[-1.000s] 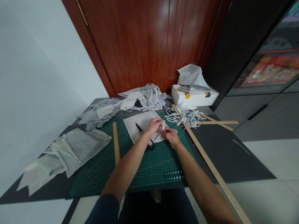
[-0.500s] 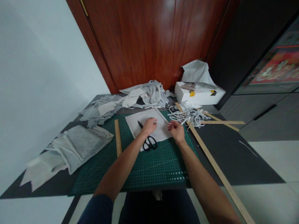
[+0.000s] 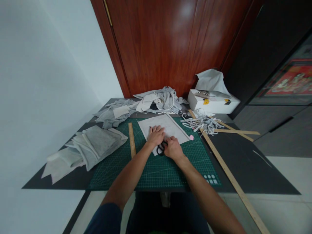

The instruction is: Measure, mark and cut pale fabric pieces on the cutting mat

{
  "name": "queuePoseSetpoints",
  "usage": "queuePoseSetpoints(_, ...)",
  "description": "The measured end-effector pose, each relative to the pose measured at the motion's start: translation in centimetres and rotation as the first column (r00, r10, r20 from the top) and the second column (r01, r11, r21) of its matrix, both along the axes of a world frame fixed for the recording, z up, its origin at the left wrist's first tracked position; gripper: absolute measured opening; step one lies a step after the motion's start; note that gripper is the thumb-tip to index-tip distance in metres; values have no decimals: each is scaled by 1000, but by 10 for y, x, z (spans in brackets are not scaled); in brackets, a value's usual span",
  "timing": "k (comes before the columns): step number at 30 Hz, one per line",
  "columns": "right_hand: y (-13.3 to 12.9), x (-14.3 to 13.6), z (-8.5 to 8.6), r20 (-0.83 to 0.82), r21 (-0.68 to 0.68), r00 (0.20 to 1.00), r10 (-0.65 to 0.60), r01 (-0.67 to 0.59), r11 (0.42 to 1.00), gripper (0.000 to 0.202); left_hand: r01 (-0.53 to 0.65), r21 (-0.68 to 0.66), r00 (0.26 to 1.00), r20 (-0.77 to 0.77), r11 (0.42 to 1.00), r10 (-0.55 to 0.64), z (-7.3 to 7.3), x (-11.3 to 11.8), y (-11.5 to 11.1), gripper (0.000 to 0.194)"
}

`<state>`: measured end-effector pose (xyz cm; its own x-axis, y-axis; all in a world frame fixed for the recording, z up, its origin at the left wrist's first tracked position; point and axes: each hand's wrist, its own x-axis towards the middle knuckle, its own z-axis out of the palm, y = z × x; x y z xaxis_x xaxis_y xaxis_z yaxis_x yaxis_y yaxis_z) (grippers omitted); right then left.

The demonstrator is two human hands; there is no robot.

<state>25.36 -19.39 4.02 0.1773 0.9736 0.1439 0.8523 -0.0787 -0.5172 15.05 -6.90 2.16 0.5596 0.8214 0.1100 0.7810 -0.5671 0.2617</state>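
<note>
A white cloth piece point(image 3: 175, 128) with a folded right edge lies at an angle on the green cutting mat point(image 3: 161, 172). My left hand point(image 3: 156, 135) rests on the cloth with its fingers spread, covering the blades of the black scissors point(image 3: 160, 149). Just to its right, my right hand point(image 3: 173, 148) has its fingers closed at the scissors' right handle loop. A small pink piece point(image 3: 191, 137) sits by the cloth's right corner.
Left of the cloth lies a short wooden ruler point(image 3: 132, 139). Grey fabric point(image 3: 97, 144) is stacked at the left, with more point(image 3: 161, 99) behind. White strips point(image 3: 203, 123), long wooden rulers point(image 3: 229, 172) and a white box point(image 3: 214, 102) are on the right.
My right hand has moved left from the cloth's right edge to the scissors' handles. My left hand has flattened over the blades. The camera view has shifted slightly.
</note>
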Motion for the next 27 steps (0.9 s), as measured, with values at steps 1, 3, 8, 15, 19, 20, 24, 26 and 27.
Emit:
queuePoseSetpoints(1,-3,-4,2,71,-1,997,-2,2,1000,36,-11,10,1000,-1,1000,11,0,-1,-3,50)
queuePoseSetpoints(3,-9,-11,7,192,-31,981,34,-28,999,45,-40,29,999,1,999,40,0,-2,-11,50)
queuePoseSetpoints(8,-14,-17,15,265,-206,958,110,-56,977,47,-151,38,988,19,988,151,1,-1,-33,51)
queuePoseSetpoints(15,-18,-7,16,285,-247,953,105,-32,968,44,-175,17,984,19,984,175,1,-6,-41,45)
queuePoseSetpoints(19,-22,-3,17,284,-252,954,94,-20,967,41,-139,8,989,49,990,139,6,-14,-33,40)
queuePoseSetpoints(20,-23,-2,17,279,-255,955,103,-29,967,41,-130,6,990,64,992,129,7,-17,-31,39)
queuePoseSetpoints(24,-29,2,18,251,-267,956,153,-84,960,45,-113,2,984,139,994,111,9,-32,-21,41)
queuePoseSetpoints(26,-31,3,19,243,-275,958,154,-84,958,49,-111,7,979,172,994,108,8,-40,-19,45)
queuePoseSetpoints(27,-31,2,20,240,-279,960,147,-78,957,51,-111,10,977,186,994,107,8,-44,-19,48)
